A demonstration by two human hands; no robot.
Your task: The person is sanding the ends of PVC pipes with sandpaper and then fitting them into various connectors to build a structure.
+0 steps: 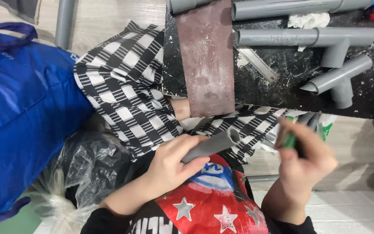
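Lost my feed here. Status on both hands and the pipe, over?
Left hand gripping short grey plastic pipe. Right hand closed on green-handled tool, beside pipe's open end, not touching. Nothing between them.

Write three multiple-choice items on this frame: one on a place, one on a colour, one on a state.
1. Where does the sandpaper strip lie?
A. on the black bench
B. on the blue bag
C. on the floor

2. What colour is the tool in the right hand?
A. red
B. green
C. yellow

3. How is the short pipe held?
A. resting loose on the bench
B. gripped in the left hand
C. stuck in a tee fitting

Answers: 1 A, it drapes over the bench edge. 2 B, green shows between the fingers. 3 B, the left hand wraps it.
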